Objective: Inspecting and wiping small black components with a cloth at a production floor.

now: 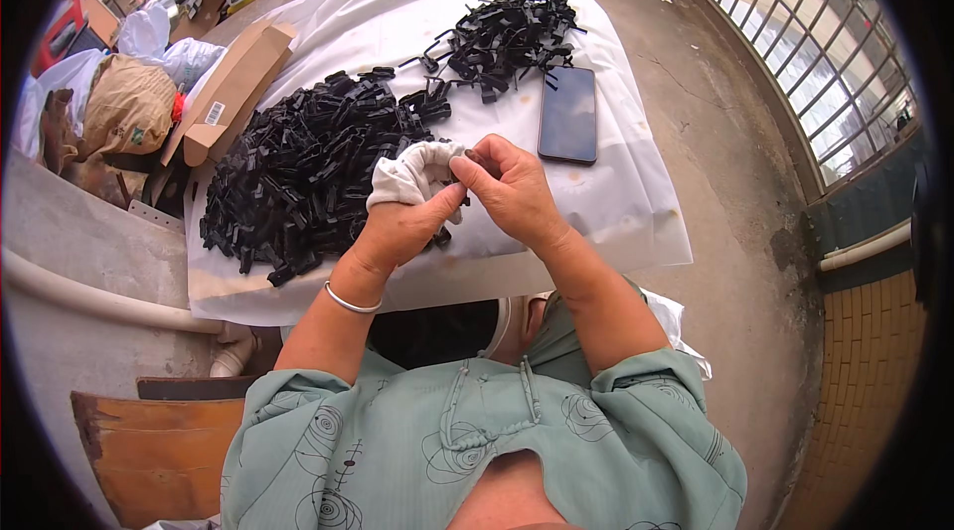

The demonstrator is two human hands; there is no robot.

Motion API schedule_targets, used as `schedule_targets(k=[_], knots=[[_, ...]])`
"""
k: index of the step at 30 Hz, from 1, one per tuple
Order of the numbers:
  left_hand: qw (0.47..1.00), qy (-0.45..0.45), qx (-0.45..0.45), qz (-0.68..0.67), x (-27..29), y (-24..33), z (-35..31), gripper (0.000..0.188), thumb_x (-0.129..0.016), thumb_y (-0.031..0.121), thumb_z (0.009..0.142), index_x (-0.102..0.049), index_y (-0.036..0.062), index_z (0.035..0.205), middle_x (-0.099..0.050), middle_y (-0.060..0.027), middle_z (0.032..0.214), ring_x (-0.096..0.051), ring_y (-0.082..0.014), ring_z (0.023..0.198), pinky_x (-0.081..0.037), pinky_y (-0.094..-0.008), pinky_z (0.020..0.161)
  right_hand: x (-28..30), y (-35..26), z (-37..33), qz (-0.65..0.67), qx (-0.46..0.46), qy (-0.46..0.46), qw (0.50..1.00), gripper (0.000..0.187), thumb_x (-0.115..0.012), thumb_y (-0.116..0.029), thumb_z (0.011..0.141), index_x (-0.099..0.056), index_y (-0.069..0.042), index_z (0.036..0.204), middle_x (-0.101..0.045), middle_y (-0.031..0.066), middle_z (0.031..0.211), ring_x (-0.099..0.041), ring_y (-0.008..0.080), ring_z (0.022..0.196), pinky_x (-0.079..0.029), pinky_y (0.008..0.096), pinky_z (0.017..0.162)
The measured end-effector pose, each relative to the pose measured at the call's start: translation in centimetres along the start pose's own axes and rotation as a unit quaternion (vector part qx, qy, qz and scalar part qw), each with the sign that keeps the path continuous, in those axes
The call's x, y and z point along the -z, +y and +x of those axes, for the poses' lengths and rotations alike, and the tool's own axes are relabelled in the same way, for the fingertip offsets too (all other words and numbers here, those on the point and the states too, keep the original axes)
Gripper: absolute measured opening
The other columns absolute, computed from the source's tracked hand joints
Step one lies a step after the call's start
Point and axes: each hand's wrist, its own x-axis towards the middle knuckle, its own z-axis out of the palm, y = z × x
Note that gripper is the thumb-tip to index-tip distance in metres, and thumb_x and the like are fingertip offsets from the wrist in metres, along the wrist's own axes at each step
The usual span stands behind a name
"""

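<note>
My left hand [412, 207] is closed, thumb bare, with a white cloth [405, 175], perhaps a glove, over its fingers. My right hand [512, 192] is closed too, thumb and fingers pinched together against the left fingertips. A little of something dark shows between the fingertips, too hidden to make out. Left of and beyond the hands spreads a large pile of small black plastic parts [318, 157]. Farther off to the right lies a second, looser pile of black parts with thin strips [507, 38].
White sheeting [636, 202] covers the table. A smartphone [568, 118] lies right of the piles. A long cardboard box [238, 93] rests at the left edge, beside a brown sack [129, 108] and bags. Below the table is a dark round tub [437, 331]. Metal bars [825, 43] stand at right.
</note>
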Motion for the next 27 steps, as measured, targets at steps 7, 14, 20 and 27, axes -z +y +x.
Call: schedule_targets(k=[7, 14, 20, 27], knots=[[0.99, 0.026, -0.091, 0.101, 0.2, -0.6, 0.9, 0.021, -0.057, 0.0, 0.08, -0.055, -0.0029, 0.101, -0.06, -0.0058, 0.09, -0.054, -0.0081, 0.074, -0.047, -0.0224, 0.066, 1.5, -0.7, -0.3, -0.092, 0.02, -0.086, 0.992, 0.025, -0.049, -0.021, 0.094, -0.056, -0.001, 0.08, -0.048, -0.0038, 0.069, -0.041, 0.0051, 0.065, -0.037, 0.0214, 0.058], [0.936, 0.049, -0.203, 0.282, -0.4, -0.1, 0.8, 0.019, -0.057, 0.002, 0.076, -0.058, -0.0019, 0.095, -0.06, -0.0104, 0.082, -0.058, -0.0179, 0.072, -0.047, -0.0288, 0.068, 0.0, -0.2, -0.3, -0.205, 0.126, 0.006, 0.971, 0.027, -0.049, -0.019, 0.093, -0.052, 0.0, 0.073, -0.042, 0.0038, 0.055, -0.037, 0.0114, 0.053, -0.036, 0.0302, 0.049], [0.961, 0.053, -0.182, 0.2, 0.1, -0.3, 1.0, 0.025, -0.06, 0.0, 0.076, -0.054, -0.0025, 0.101, -0.059, -0.0075, 0.086, -0.056, -0.0125, 0.078, -0.047, -0.0256, 0.071, 0.0, 0.3, 0.0, -0.091, 0.109, -0.008, 0.99, 0.024, -0.05, -0.018, 0.093, -0.053, -0.002, 0.077, -0.044, 0.0013, 0.06, -0.038, 0.0088, 0.056, -0.036, 0.0262, 0.051], [0.993, 0.019, -0.042, -0.105, 1.2, 0.9, 1.1, 0.026, -0.054, 0.008, 0.089, -0.047, 0.0026, 0.113, -0.057, -0.0035, 0.091, -0.052, -0.0069, 0.079, -0.045, -0.0194, 0.065, 1.5, -0.4, 0.0, -0.102, -0.011, -0.123, 0.987, 0.021, -0.064, -0.01, 0.083, -0.061, -0.003, 0.102, -0.046, -0.0037, 0.064, -0.038, 0.0042, 0.057, -0.034, 0.02, 0.051]])
